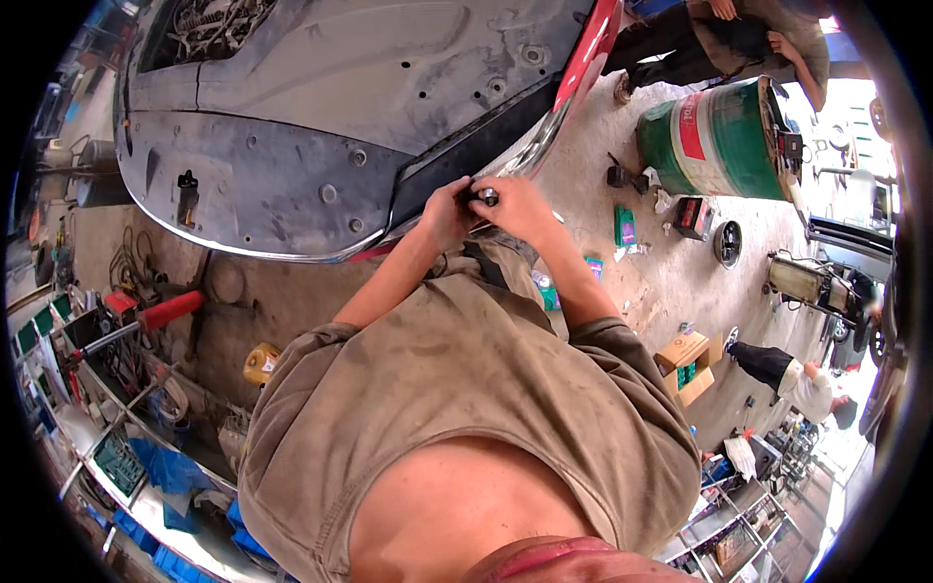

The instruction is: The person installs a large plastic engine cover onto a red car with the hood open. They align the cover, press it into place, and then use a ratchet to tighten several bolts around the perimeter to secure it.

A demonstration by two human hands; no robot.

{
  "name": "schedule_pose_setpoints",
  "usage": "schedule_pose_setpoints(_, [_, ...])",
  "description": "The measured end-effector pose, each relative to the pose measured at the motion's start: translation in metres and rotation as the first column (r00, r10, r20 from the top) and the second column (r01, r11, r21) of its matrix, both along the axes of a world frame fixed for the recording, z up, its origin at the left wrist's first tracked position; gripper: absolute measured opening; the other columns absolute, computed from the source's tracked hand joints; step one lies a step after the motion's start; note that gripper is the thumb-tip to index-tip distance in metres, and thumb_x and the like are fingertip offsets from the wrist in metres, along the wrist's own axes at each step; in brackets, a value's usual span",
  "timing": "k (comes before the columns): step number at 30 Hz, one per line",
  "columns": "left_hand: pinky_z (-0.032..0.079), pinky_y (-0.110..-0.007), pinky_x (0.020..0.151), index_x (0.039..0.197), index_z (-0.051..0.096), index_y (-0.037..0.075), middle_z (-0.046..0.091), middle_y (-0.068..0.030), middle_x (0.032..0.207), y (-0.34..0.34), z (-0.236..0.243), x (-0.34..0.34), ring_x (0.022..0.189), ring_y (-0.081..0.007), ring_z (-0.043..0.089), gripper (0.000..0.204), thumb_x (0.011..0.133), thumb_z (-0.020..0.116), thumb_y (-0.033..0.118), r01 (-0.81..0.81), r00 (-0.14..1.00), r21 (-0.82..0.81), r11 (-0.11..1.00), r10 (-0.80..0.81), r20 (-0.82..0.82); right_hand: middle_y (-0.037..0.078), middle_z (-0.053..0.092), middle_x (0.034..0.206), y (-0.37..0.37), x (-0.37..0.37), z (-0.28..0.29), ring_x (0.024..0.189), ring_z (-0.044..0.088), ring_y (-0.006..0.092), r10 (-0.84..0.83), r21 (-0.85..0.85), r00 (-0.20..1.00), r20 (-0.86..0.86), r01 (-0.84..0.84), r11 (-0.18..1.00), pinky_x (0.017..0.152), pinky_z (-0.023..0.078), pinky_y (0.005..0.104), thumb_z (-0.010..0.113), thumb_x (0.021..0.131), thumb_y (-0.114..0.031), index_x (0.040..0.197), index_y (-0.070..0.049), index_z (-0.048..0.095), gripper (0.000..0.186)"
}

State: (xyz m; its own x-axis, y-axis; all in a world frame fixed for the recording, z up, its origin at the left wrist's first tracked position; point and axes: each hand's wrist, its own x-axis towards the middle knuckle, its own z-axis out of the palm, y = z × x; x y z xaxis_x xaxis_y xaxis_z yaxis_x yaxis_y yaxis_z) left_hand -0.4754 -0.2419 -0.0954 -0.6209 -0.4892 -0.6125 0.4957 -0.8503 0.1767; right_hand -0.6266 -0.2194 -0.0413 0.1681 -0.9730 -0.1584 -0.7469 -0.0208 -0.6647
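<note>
Brown shirt [418, 374], dark smudges [476, 316] on front; round neckline [486, 434]; loose short sleeves [632, 374]; bare forearms [384, 279], fingers [505, 189].

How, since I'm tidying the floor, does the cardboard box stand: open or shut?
Open: the cardboard box has flaps spread outward, and green contents show inside.

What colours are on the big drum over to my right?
The drum is mostly green, with white and some red around its middle, best seen in the head view.
</note>
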Motion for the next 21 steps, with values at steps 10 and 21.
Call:
schedule_pose_setpoints(10, [0.053, -0.030, 0.079, 0.107, 0.058, 0.003, 0.062, -0.0051, 0.101, -0.018, 0.012, 0.005, 0.086, -0.0156, 0.061, 0.032, 0.101, 0.039, 0.028, 0.002, 1.000, -0.045, 0.999, -0.003, -0.019, 0.010, 0.068, 0.075, -0.008, 0.003, 0.008, 0.065, 0.061, 0.0140, -0.143, -0.030, 0.870, 0.471, 0.178, 0.984, 0.063, 0.049, 0.0282, 0.072, 0.082, -0.011, 0.094, -0.001, 0.069, 0.016])
schedule_pose_setpoints(21, [0.020, -0.025, 0.040, 0.061, 0.035, 0.018, 0.027, 0.0038, 0.055, -0.045, 0.014, -0.010, 0.043, -0.0111, 0.024, 0.049, 0.097, 0.049, 0.048, 0.114, 0.993, -0.011, 0.993, -0.114, 0.039, 0.008, 0.070, 0.082, -0.043, -0.033, -0.014, 0.076, 0.063, 0.0109, -0.346, 0.098, 0.793, 0.501, 0.346, 0.933, 0.071, 0.049, 0.0265, 0.075, 0.079, -0.012, 0.092, 0.000, 0.071, 0.018])
